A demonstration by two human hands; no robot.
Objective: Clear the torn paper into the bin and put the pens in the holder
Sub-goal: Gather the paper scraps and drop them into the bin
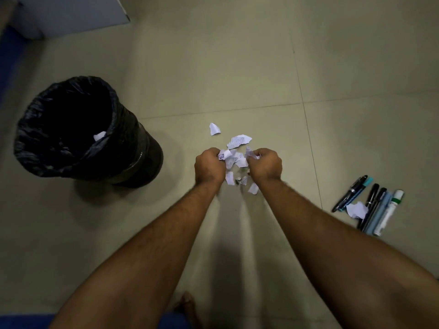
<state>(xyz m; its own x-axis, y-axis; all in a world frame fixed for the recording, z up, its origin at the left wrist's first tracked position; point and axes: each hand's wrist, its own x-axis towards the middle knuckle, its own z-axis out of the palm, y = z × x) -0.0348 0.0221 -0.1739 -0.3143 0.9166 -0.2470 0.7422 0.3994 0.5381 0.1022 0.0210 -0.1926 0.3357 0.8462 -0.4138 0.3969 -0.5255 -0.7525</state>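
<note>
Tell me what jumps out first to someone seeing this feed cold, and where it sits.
First, the two hands meeting mid-frame: the left hand and right hand each grip torn paper scraps, with more scattered on the tiled floor around them. Next, the bin with its black liner stands to the left, one white scrap already inside. At the right edge lies a row of pens, a torn piece resting on them.

A: How is the scene lit?

B: Dim, greenish light is cast from above; soft shadows are thrown on the floor [237, 67] beneath both forearms and beside the bin [78, 129].

A: Any glare or blur?

B: Faint sheen is seen on the bin's black liner, whose inside is lost in darkness. Tile lines are bent near the edges, and corners are darkened.
</note>
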